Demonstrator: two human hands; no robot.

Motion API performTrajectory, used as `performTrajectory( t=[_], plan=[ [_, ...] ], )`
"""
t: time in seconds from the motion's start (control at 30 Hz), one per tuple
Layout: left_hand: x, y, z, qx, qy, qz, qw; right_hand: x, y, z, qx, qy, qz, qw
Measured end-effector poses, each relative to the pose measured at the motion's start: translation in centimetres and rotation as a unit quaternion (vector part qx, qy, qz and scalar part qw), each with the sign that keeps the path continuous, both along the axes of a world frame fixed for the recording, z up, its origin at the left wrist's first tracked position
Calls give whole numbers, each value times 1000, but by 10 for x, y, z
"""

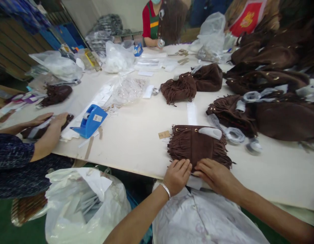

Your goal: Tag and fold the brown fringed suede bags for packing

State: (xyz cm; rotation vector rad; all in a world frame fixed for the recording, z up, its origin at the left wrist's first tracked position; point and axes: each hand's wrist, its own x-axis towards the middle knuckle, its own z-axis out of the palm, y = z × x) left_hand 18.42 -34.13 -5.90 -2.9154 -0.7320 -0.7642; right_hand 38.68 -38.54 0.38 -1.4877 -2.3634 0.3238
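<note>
A dark brown fringed handbag (202, 145) lies flat on the table near its front edge, with gold eyelets along its far side. A white wrapped piece (210, 133) rests on its top right, and a tan tag (164, 135) sticks out on the left. My left hand (177, 174), with a bracelet at the wrist, has its fingers bent over the bag's near edge. Beside it, my right hand (214, 174) grips the same edge, its thumb low and its fingers on top. The bag's underside is hidden.
A blue tape dispenser (89, 120) stands to the left, near a co-worker's hands (54, 122) on another brown bag. More brown bags (286, 118) are heaped at right. Below the table edge hangs a white plastic bag (88, 203). Another person (153, 23) works across the table.
</note>
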Motion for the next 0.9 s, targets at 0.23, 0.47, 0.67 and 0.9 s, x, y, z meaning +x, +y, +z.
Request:
performTrajectory(
  t=[0.23,0.47,0.67,0.9],
  plan=[
    [-11,-12,11,-90,-83,42,992,-22,41,-40,29,86,-68,994],
    [-35,12,10,-175,-114,246,947,-18,41,-44,-6,107,-86,991],
    [-21,33,0,-82,-12,174,981,-19,42,-42,-14,112,-84,990],
    [-22,27,-3,-68,-15,158,985,-18,42,-41,-20,133,-92,987]
  ],
)
